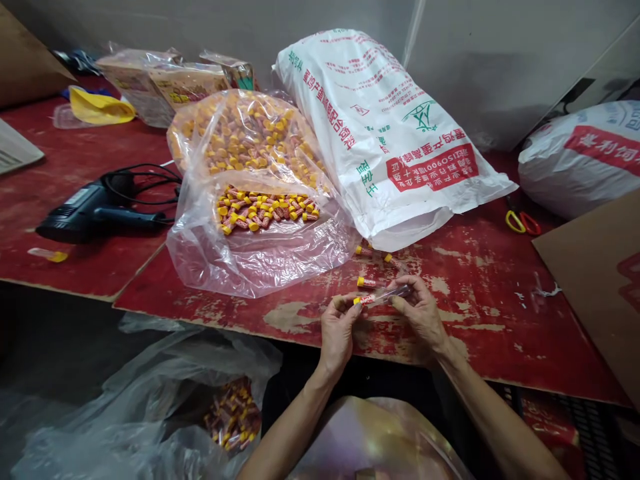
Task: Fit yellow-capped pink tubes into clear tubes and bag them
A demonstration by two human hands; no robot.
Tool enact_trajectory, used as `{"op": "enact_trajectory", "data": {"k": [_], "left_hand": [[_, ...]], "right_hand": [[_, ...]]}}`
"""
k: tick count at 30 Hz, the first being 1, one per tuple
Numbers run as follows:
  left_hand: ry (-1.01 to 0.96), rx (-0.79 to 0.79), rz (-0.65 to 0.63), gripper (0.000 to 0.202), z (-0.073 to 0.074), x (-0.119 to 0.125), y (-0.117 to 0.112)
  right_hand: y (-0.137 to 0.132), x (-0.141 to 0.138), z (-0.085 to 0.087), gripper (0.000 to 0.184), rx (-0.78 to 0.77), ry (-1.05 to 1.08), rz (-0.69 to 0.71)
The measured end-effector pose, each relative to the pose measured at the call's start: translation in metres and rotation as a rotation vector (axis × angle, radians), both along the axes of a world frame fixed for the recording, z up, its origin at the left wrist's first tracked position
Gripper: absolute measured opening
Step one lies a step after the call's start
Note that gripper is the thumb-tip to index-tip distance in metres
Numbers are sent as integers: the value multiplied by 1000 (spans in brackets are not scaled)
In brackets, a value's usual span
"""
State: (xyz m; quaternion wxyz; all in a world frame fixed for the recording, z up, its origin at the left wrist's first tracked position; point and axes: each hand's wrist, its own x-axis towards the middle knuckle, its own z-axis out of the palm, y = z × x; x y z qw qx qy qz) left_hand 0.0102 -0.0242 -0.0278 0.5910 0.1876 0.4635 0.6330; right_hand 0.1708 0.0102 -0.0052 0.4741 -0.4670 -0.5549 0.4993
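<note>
- My left grip [339, 333] pinches a yellow-capped tube [367, 299] by its cap end, between thumb and fingertips, just above the bench's near edge.
- My right grip [424, 317] closes on the far, darker end of a clear piece [385, 294], apparently film, which stretches from the tube; where one ends and the other begins, I cannot tell.
- I judge the tube light, stiff and rather slick, liable to roll; I would take it by the cap or mid-body with a gentle pinch. The clear piece looks soft and easily creased, so I would hold it by its edge.
- Just beyond my fingers, a loose tube [367, 283] lies on the bench [500, 343], with two more near the sack.
- The bench is red and worn, its paint scuffed to bare patches.
- Farther out I see an open plastic bag [250, 270] of tubes, a printed white sack [380, 120], what looks like a heat gun [75, 217] at left and scissors [523, 221] at right.
- Below the bench sits another bag [145, 393] of tubes; behind everything stands a grey wall [470, 60].
</note>
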Motion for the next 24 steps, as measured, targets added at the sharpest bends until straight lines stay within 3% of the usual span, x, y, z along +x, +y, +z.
{"op": "enact_trajectory", "data": {"k": [8,11,19,24], "left_hand": [[27,-14,17,23,-4,1,-3],[50,-12,-23,22,-4,5,-7],[222,37,-120,27,4,12,-19],[452,135,-261,24,9,-1,-8]], "right_hand": [[-7,-5,0,15,78,-264,91],[-7,-5,-1,13,131,-384,196],[-12,-17,-11,16,364,-529,205],[1,-14,-6,14,419,-735,391]]}}
